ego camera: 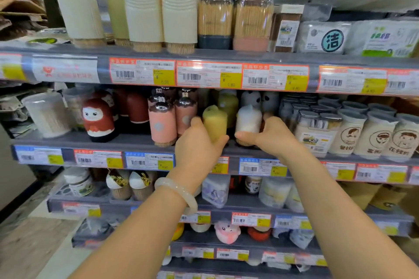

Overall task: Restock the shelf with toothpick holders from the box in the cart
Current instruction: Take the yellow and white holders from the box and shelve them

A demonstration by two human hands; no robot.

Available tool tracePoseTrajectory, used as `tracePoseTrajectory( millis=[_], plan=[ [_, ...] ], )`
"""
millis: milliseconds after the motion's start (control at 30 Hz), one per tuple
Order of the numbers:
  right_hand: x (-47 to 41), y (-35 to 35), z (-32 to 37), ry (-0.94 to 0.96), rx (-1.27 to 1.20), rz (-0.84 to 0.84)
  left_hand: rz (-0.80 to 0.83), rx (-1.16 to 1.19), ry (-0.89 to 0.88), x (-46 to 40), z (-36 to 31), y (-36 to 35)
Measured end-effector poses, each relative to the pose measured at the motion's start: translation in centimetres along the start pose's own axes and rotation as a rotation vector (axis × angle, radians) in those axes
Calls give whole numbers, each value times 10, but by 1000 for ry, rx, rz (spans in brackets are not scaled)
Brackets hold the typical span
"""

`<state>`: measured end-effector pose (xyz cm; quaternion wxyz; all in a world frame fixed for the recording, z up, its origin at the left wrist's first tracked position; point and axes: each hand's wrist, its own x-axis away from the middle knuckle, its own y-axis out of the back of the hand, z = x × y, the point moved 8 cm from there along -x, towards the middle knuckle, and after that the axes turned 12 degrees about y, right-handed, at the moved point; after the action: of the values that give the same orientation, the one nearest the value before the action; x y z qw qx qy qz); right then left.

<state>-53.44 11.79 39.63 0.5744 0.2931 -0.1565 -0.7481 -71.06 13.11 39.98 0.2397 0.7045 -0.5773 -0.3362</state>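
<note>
Two hands of mine reach forward onto the middle shelf [140, 140], both arms stretched out from the bottom of the view. My left hand [197, 145], with a pale bangle [179, 195] on its wrist, has thumb and fingers curled round a yellow toothpick holder [215, 121] that stands upright at the shelf's front edge. My right hand [271, 135] grips a white toothpick holder [248, 120] just beside it, thumb across the base and fingers behind; toothpick tips show under the white one. The two holders stand close but apart. Behind them sit another yellow-green holder [229, 103] and two panda-shaped holders [259, 97]. Left of my left hand stand pink holders with silver tops [162, 123], then a red doll-shaped holder [98, 120]. Right of my right hand are clear boxes of toothpicks [316, 129] and cups printed with cartoon faces [371, 136]. On the shelf above, clear jars [234, 18] are packed with toothpicks.
</note>
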Motion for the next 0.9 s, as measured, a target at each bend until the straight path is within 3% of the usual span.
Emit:
tracePoseTrajectory(
  millis=[133,367,900],
  plan=[
    [-7,3,1,22,-22,-63,-52,7,-26,0,3,3],
    [-25,-3,-7,-33,-266,11,-135,57,-51,2,7,10],
    [-64,-38,8,77,-219,100,-162,97,-81,2,10,10]
  ],
)
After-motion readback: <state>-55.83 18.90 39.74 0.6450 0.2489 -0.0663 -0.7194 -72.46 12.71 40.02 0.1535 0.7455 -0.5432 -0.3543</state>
